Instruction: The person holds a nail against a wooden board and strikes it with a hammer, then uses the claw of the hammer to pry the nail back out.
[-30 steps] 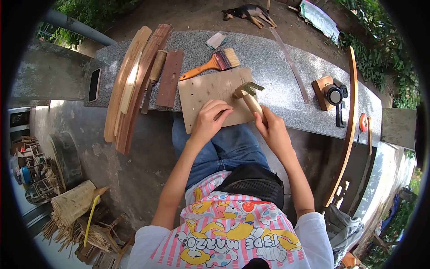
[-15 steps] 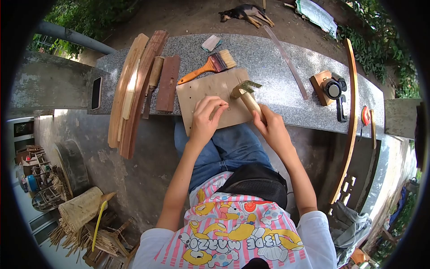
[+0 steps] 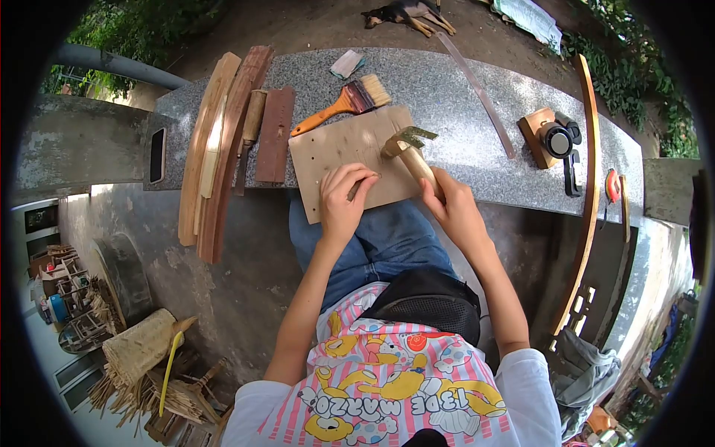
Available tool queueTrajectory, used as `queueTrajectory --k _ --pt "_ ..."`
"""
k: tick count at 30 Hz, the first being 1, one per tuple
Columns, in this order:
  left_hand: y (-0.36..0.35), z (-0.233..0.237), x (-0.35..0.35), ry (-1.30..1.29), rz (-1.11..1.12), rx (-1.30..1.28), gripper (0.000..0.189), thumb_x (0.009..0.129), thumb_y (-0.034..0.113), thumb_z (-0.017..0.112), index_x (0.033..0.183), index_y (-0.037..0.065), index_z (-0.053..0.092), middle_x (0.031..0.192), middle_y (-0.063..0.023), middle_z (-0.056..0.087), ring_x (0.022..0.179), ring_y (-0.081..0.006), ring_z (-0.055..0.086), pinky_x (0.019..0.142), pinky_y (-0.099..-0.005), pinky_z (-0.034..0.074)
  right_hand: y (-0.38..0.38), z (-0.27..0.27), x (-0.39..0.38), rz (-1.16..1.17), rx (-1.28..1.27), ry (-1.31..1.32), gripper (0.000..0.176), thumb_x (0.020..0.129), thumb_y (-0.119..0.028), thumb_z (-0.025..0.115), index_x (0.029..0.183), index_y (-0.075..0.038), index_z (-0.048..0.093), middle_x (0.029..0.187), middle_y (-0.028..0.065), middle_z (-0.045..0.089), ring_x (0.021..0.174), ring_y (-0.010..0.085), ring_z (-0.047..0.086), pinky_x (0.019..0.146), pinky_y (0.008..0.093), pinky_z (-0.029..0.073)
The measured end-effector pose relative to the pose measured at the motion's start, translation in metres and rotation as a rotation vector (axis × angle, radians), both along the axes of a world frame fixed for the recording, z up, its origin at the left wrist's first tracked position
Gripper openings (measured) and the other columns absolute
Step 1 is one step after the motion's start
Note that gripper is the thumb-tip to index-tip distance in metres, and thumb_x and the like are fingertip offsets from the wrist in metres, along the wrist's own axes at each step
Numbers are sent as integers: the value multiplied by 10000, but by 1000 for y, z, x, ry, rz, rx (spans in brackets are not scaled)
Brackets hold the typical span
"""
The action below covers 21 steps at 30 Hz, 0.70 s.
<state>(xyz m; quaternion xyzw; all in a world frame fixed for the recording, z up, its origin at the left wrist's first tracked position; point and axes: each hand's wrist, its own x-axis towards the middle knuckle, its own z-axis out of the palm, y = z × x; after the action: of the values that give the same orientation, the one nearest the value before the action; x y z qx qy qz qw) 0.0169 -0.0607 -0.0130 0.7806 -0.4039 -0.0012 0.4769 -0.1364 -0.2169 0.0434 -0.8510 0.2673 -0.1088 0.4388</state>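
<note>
My right hand [image 3: 451,203] is wrapped round the wooden handle of a claw hammer [image 3: 408,143]. The hammer's metal head is over the right part of a flat wooden board [image 3: 316,156], which lies partly on the stone table and partly over my lap. Several small dark holes or marks show along the board's left side. My left hand [image 3: 344,195] is at the board's near edge, thumb and index finger pinched together. Whatever is between those fingertips is too small to make out. Beyond the board lies a paintbrush [image 3: 339,112] with an orange handle.
On the granite table [image 3: 447,82] lie wood strips [image 3: 242,127], a chisel [image 3: 252,127], a reddish block [image 3: 276,138], a phone [image 3: 157,155], a clear ruler [image 3: 480,97], a wooden block plane-like tool [image 3: 538,138], a long curved strip [image 3: 590,149] and a red tape measure [image 3: 612,185]. A dog [image 3: 408,15] lies beyond.
The view has shifted slightly, so the table's things sit a little higher. Both hands keep nearly the same pose, the hammer still over the board.
</note>
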Motion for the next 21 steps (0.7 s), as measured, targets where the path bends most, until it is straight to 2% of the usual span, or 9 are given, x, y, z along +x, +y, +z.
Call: queueTrajectory --k 3,5,11,14,18,21 --pt "-1 2 0 -21 0 1 103 842 120 786 909 62 734 964 -25 705 896 -230 654 837 -353 450 0 2 0 -2 10 4 287 996 -237 639 1029 45 596 753 285 627 707 481 630 643 495 482" --pt "-1 4 -1 -33 0 7 100 838 77 788 908 30 734 957 -56 710 888 -243 661 828 -349 470 0 3 0 -4 9 15 288 996 -237 639 1031 45 597 756 286 628 709 481 630 644 495 482" --pt "-1 -1 0 -41 7 8 104 834 126 791 905 68 741 963 -27 704 895 -232 654 831 -354 454 1 1 0 -8 -2 9 290 995 -238 640 1038 47 602 765 284 633 716 481 635 646 492 486" --pt "-1 1 0 -46 0 3 104 837 78 791 909 31 734 956 -57 708 889 -248 656 823 -352 475 0 1 0 -7 -3 10 287 994 -235 641 1035 47 604 764 281 635 715 477 638 644 490 487" --pt "-1 2 -1 -52 4 14 107 837 81 792 912 32 732 960 -58 708 890 -250 654 823 -353 475 0 1 0 -9 -6 3 282 994 -230 641 1030 48 605 757 279 632 704 470 637 641 489 487" --pt "-2 0 -1 -48 16 14 107 839 132 788 910 69 738 964 -22 704 901 -232 652 841 -353 454 0 3 0 -4 -9 9 284 994 -231 640 1030 49 605 754 278 630 702 472 634 641 489 485"
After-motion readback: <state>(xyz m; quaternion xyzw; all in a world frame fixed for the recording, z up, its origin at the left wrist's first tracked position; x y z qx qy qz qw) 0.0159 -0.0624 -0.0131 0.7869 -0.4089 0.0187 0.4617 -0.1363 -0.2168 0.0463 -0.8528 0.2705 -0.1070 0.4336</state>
